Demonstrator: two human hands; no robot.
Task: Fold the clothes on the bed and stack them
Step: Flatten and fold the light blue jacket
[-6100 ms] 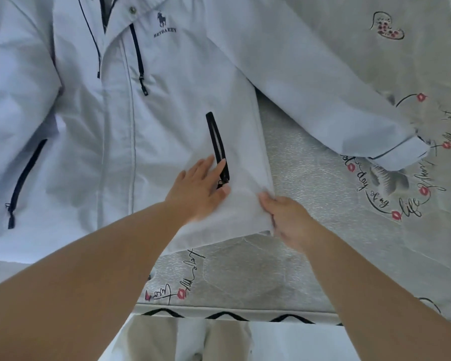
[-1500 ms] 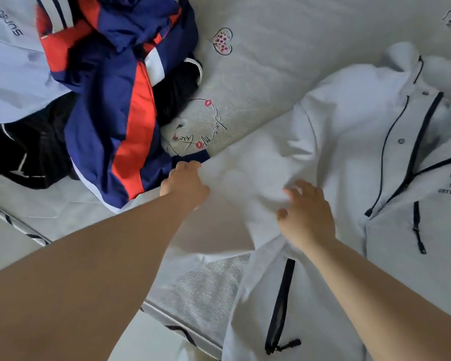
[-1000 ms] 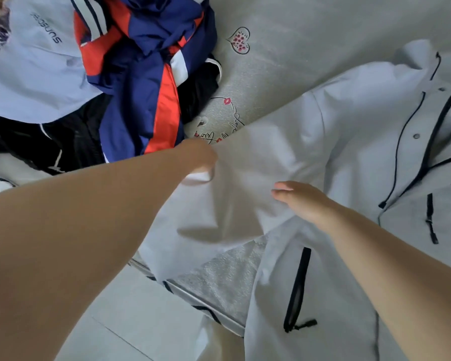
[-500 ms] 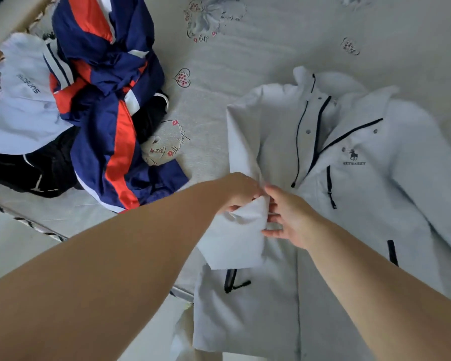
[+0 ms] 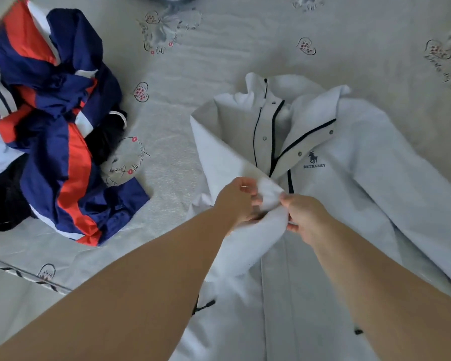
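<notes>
L hand (image 5: 238, 201) & R hand (image 5: 303, 217) both pinch folded-in sleeve (image 5: 248, 238) of white zip jacket w/ navy trim (image 5: 349, 204), flat on grey printed bedsheet (image 5: 219, 48); navy-red-white jacket heap (image 5: 57, 126) well apart.

The white jacket's (image 5: 349, 204) hem runs off the bottom edge; forearms cover its lower left pocket.

The white jacket (image 5: 349, 204) is smooth matt cloth with small dull metal snaps (image 5: 264, 138). The navy-and-red garment (image 5: 63, 142) looks slick, faintly glossy. The bed (image 5: 245, 35) cover is matt, finely textured fabric.
</notes>
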